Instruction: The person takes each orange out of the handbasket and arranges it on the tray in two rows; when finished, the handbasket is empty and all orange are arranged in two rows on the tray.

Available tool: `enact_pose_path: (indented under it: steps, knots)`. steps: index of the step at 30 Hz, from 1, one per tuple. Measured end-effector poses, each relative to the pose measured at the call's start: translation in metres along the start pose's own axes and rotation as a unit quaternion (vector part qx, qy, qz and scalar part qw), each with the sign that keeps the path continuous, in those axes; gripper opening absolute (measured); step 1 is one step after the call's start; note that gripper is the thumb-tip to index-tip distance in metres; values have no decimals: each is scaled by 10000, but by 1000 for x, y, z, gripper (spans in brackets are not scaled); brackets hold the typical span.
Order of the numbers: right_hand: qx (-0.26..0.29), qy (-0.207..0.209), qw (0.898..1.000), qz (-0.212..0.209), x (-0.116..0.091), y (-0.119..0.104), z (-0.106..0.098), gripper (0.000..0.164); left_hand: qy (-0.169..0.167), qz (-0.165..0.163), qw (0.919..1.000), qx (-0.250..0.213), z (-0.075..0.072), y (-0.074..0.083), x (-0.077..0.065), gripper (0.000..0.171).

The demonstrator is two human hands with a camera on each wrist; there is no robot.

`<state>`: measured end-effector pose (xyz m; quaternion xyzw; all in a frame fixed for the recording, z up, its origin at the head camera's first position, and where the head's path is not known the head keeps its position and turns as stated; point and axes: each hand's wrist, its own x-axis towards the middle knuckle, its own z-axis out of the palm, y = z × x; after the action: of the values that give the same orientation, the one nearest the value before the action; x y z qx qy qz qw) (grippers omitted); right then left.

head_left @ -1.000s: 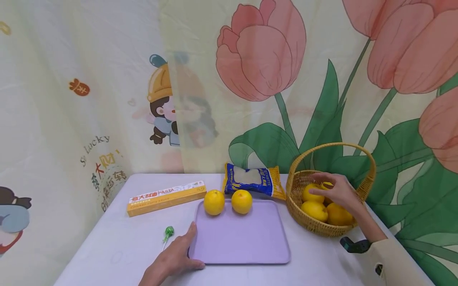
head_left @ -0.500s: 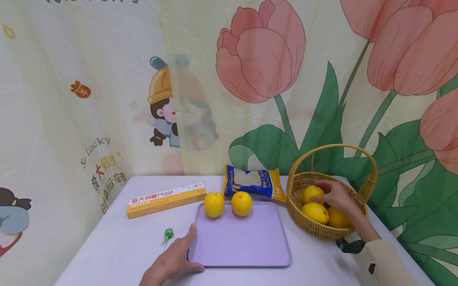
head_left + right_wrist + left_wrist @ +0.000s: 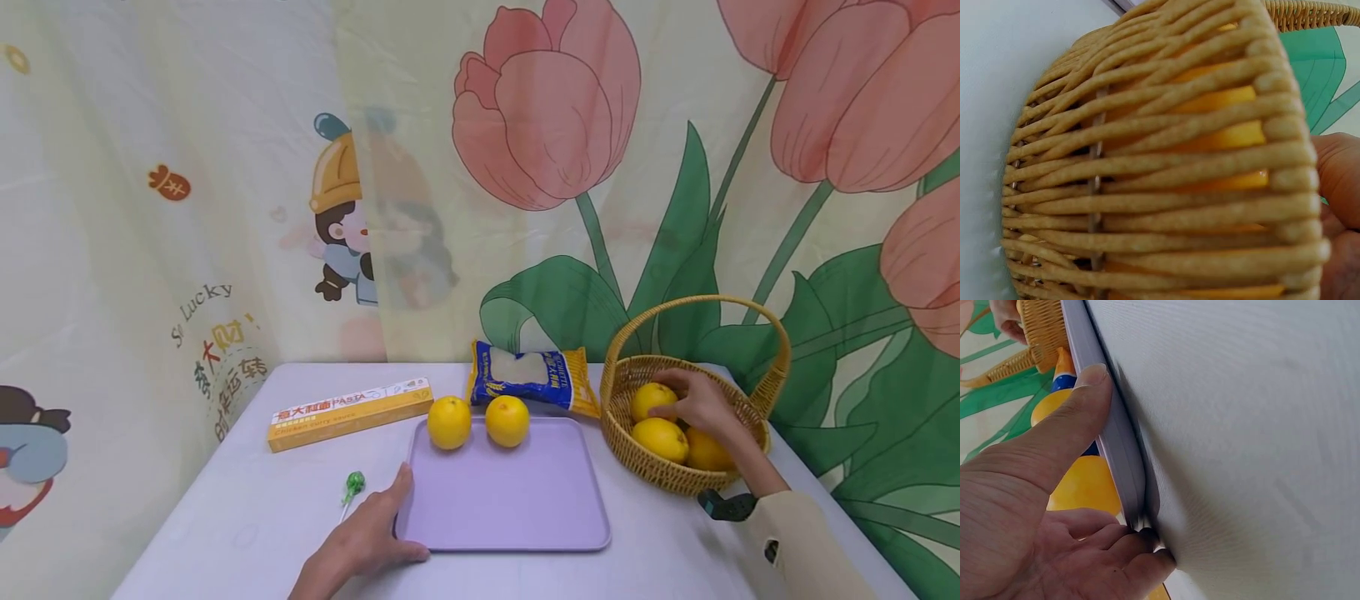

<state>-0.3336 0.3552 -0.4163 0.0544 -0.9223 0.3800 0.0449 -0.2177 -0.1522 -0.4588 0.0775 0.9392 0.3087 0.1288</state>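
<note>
In the head view my left hand [image 3: 365, 527] grips the near left corner of a lilac tray [image 3: 502, 504]. The left wrist view has its thumb [image 3: 1085, 400] along one edge and the fingers bent at the other. Two round yellow fruits, one [image 3: 449, 422] left and one [image 3: 507, 421] right, sit at the tray's far edge. My right hand [image 3: 701, 404] reaches into a wicker basket [image 3: 652, 468] and pinches a yellow fruit [image 3: 649, 400] between thumb and fingers. Beneath lie another yellow fruit [image 3: 660, 440] and a more orange one [image 3: 707, 452]. The basket wall hides most of that hand in the right wrist view.
Behind the tray lies a blue and yellow pasta bag [image 3: 528, 379], close to the basket. A long pasta box [image 3: 351, 415] lies at the back left. A green-wrapped lollipop [image 3: 354, 483] is beside my left hand. The basket's tall handle [image 3: 697, 300] arches over the fruit.
My right hand has come down and left onto the upper fruit in the basket, its fingers closing around it. The left hand stays at the tray corner.
</note>
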Motion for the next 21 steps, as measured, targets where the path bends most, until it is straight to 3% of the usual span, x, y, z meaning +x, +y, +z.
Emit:
enact_pose_path:
  steps: [7,15,21]
  knots:
    - [228,440,9987,124,-6,4,0,72,-69,-48,10000,-27,-1,2,1,127]
    - [230,1469,9869,-633,-24,-17,-9,62,50,142,9999,1,-1,0,-1,126]
    - [441,1860,9757,-1070,-38,-45,-15,56,183,316,9993,-23,-3,1,-5,126]
